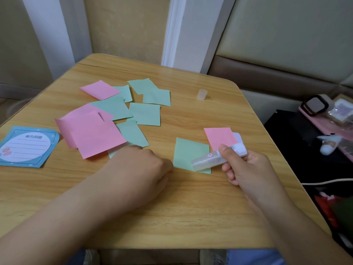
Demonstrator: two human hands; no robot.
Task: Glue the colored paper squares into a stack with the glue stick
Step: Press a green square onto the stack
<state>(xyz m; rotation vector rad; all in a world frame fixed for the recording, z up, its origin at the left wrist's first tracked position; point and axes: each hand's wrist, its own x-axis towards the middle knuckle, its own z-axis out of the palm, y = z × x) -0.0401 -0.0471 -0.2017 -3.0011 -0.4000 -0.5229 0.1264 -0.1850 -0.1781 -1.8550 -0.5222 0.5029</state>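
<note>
On the wooden table (191, 207), near its right front part, the right hand (246, 169) grasps the glue stick (215, 158), fingers curled round its rear half and thumb laid on top. The stick's long axis runs nearly level, slanting from the hand down and to the left; its open end points left, over the near right corner of a green square (188, 153) lying flat on the table. The stick is a translucent whitish tube with a small red round mark on its label and a white base end by the thumb. Whether its tip touches the green square cannot be told.

Just behind the stick lies a pink square (219, 137) atop a pale one, only a corner of which shows. The stick's clear cap (202, 94) stands upright, well behind it. The left hand (139, 165) rests knuckles up to the left of the green square, fingers curled under at that square's left edge; whether it pinches the paper cannot be told. Farther left lies a loose scatter of pink and green squares (114, 115), and beyond them a blue note card (28, 147).
</note>
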